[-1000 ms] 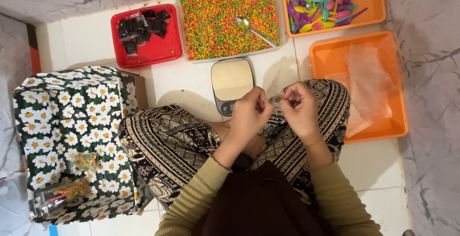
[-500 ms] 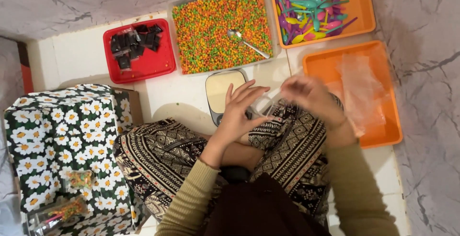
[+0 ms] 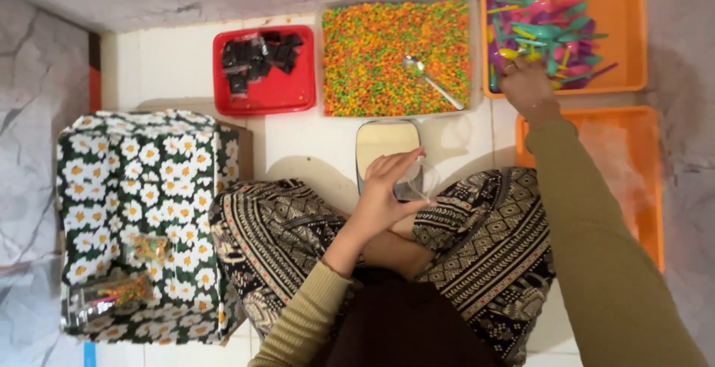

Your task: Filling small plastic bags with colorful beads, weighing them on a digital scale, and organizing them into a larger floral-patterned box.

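Since half a second ago my right hand [image 3: 526,84] has left my lap and reached to the upper right of the frame, fingers curled among the coloured plastic spoons [image 3: 547,36] in the orange tray [image 3: 629,10]; whether they grip one, I cannot tell. My left hand [image 3: 387,192] stays at centre, fingers closed around a small clear bag [image 3: 417,182] above the scale [image 3: 383,144]. The bag looks empty, so filling seems barely begun. The bin of coloured grains [image 3: 372,54], metal spoon [image 3: 432,80] resting in it, sits at upper centre.
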